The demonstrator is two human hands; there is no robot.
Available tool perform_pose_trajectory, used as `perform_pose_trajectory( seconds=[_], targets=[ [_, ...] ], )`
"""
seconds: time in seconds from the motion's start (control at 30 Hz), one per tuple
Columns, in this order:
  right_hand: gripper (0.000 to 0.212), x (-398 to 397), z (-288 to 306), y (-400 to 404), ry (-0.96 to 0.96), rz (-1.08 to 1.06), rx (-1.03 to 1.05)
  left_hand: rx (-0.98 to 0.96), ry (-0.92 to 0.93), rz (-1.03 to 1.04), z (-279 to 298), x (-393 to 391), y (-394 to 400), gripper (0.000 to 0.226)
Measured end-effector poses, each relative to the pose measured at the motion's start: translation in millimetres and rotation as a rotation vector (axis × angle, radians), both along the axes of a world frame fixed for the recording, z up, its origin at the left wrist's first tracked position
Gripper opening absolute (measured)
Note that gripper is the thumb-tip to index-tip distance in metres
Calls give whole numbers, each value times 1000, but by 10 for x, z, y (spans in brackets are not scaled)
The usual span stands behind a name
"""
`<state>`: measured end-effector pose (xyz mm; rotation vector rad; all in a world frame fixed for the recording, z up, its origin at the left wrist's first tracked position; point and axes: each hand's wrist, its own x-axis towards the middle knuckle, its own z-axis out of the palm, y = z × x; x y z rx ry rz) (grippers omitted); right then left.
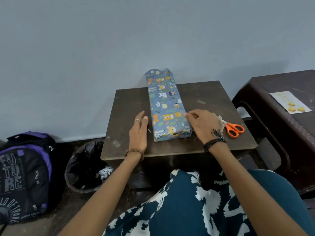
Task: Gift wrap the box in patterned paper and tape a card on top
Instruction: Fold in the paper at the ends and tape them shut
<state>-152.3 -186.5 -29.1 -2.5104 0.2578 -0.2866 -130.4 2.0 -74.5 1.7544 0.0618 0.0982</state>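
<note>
My patterned lap (196, 206) fills the foreground; above it my left hand (139, 132) lies flat and empty on the surface (213, 103) beside the wrapped box (167, 106), my right hand (202, 124) pinching its paper edge. It looks light, stiff, slightly slippery; I'd grip the long sides. Blue animal-print paper, far end unfolded.

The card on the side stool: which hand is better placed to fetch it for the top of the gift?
Probably the right hand: the card lies on the stool to the right, while the left hand is across the wrapped box.
</note>
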Motion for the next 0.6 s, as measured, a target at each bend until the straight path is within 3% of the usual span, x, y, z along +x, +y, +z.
perform_pose_trajectory(
  seconds=[0.13,0.23,0.37,0.5,0.6],
  targets=[
    [38,78,-88,30,-10,-1,14,104,313,48,168,461,-174,47],
    [36,98,-112,51,-38,6,-7,3,508,27,284,775,-340,59],
    [29,77,-105,45,-149,-34,50,-124,604,-5,410,879,-377,50],
    [22,34,-55,39,-182,-54,200,-209,568,-26,479,818,-310,42],
    [19,-6,8,29,-153,-22,291,-266,373,0,612,751,-275,45]
  ],
)
